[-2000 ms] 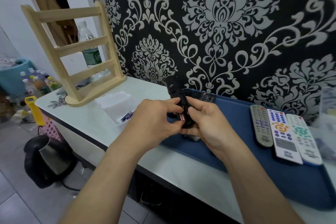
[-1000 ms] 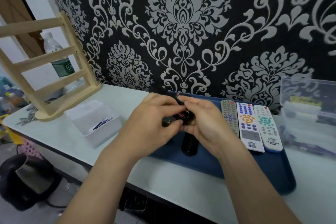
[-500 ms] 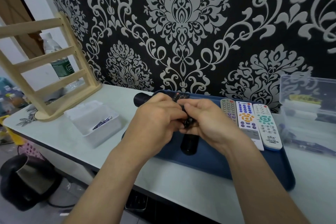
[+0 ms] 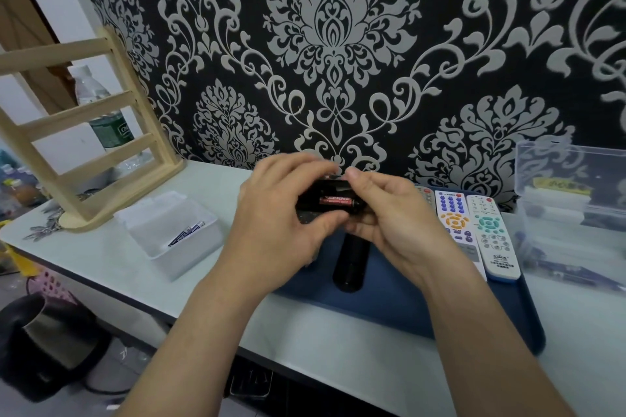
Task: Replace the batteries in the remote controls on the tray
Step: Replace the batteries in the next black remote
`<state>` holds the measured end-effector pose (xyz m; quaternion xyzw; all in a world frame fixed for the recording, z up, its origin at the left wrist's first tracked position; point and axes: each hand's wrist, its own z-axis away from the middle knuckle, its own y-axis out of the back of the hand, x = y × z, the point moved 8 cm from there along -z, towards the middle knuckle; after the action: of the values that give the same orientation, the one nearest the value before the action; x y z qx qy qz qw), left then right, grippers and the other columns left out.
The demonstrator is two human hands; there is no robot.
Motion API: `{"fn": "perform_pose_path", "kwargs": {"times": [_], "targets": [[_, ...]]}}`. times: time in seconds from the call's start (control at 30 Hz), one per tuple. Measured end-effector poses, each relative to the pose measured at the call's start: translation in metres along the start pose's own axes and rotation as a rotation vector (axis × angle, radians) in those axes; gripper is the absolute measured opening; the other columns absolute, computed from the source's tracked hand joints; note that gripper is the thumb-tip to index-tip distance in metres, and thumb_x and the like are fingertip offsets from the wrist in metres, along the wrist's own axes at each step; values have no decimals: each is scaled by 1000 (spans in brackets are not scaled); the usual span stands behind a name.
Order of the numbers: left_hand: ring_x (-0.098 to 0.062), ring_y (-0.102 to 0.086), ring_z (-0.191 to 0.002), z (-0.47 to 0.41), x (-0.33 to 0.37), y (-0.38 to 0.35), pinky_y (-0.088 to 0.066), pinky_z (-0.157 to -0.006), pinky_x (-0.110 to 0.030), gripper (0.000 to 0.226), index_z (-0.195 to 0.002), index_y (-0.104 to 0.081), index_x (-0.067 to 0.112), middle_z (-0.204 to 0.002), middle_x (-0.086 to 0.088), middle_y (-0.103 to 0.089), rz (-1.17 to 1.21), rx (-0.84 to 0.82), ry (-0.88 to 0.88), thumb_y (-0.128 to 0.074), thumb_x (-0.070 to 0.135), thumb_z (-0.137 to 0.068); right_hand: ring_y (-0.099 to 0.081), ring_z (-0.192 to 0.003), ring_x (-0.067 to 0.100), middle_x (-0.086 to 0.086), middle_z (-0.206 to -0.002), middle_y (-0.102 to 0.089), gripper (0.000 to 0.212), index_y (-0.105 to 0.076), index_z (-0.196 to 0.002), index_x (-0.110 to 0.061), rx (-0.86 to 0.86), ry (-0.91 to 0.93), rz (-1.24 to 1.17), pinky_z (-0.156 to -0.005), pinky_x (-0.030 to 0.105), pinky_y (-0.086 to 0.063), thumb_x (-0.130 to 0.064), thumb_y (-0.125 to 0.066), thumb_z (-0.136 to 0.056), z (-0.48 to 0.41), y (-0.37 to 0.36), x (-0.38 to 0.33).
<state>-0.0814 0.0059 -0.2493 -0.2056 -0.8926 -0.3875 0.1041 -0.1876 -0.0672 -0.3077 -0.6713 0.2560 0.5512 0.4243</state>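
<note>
Both hands hold a black remote (image 4: 318,201) above the blue tray (image 4: 399,308), its open battery bay facing me with a red battery (image 4: 335,201) inside. My left hand (image 4: 284,213) grips the remote's left part. My right hand (image 4: 389,213) grips its right end, thumb on the top edge. A black cover piece (image 4: 350,264) lies on the tray under my hands. Three light remotes lie on the tray's right side: a grey one (image 4: 427,196), mostly hidden, a white one with blue and orange buttons (image 4: 454,220), and a white one with teal buttons (image 4: 491,234).
A small white bin (image 4: 169,234) with batteries stands left of the tray. Further left is a wooden rack (image 4: 84,132) with a water bottle (image 4: 101,112) behind it. A clear plastic box (image 4: 576,200) sits at the right. The table's front edge is close to me, and a kettle (image 4: 44,342) stands on the floor.
The remote has been turned in my hands so its open bay with the red battery faces me. My hands have stayed above the tray.
</note>
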Motion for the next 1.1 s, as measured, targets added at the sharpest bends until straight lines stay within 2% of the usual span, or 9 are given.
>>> {"fn": "perform_pose_path", "kwargs": {"times": [0.2,0.43,0.57,0.7,0.8,0.87,0.97,1.03,1.1], "targets": [[-16,-61,-100,0,-24,-3,-46,-91,-45,53,-120,-53,45,-100,15,-66,-19,-159,208,-63,46,-68,-68,-61,14,3,-79,-73,6,-67,-96,-14,21,33,54,-58,19,-53,-17,-64,-92,6,11,-10],[-2,-38,-106,-4,-4,-5,-17,-103,-46,45,-115,-67,42,-100,24,-53,-130,-125,-30,-61,23,-75,-71,-66,12,5,-77,-76,3,-67,-92,-17,-137,-80,467,-54,16,-48,-19,-67,-91,15,7,-3],[-11,-39,-118,-10,5,3,-24,-105,-52,38,-111,-70,38,-115,13,-58,-143,48,-76,-62,19,-79,-68,-63,9,4,-77,-74,7,-69,-94,-12,-149,-80,488,-55,15,-49,-15,-62,-94,15,4,2],[-18,-47,-113,-5,-10,16,-37,-99,-28,43,-120,-60,22,-115,6,-48,142,355,202,-67,21,-78,-71,-64,16,9,-73,-73,11,-66,-99,-7,-99,-56,220,-60,20,-56,-5,-56,-97,14,-6,9],[-19,-45,-112,2,-11,17,-39,-98,-34,45,-113,-45,25,-115,4,-42,203,477,343,-72,22,-77,-72,-70,18,12,-80,-73,15,-67,-104,-2,-54,-19,96,-61,21,-56,-4,-53,-98,11,-10,10],[-16,-48,-110,3,-20,6,-42,-97,-35,47,-112,-41,28,-116,3,-46,275,425,491,-74,24,-79,-72,-69,19,13,-80,-72,15,-66,-104,-1,-10,10,-2,-62,21,-57,-3,-52,-99,11,-7,6],[-17,-65,-91,7,-31,-35,-54,-79,-32,29,-110,-55,19,-103,-7,-65,823,159,805,-70,21,-86,-72,-66,19,12,-74,-71,17,-65,-99,-4,43,47,-81,-62,21,-57,0,-49,-99,13,2,1],[-17,-63,-69,8,-23,-52,-53,-60,-25,6,-94,-69,14,-85,-10,-70,1067,4,848,-65,14,-89,-73,-69,20,13,-78,-72,19,-65,-100,-4,56,77,-89,-66,23,-58,2,-47,-100,13,4,-2],[-13,-56,-58,8,-16,-58,-49,-53,-20,14,-86,-74,10,-73,-8,-68,1162,-53,830,-60,6,-89,-73,-77,20,13,-85,-72,20,-64,-104,-1,74,111,-79,-71,25,-60,4,-46,-99,13,6,-4]]}}
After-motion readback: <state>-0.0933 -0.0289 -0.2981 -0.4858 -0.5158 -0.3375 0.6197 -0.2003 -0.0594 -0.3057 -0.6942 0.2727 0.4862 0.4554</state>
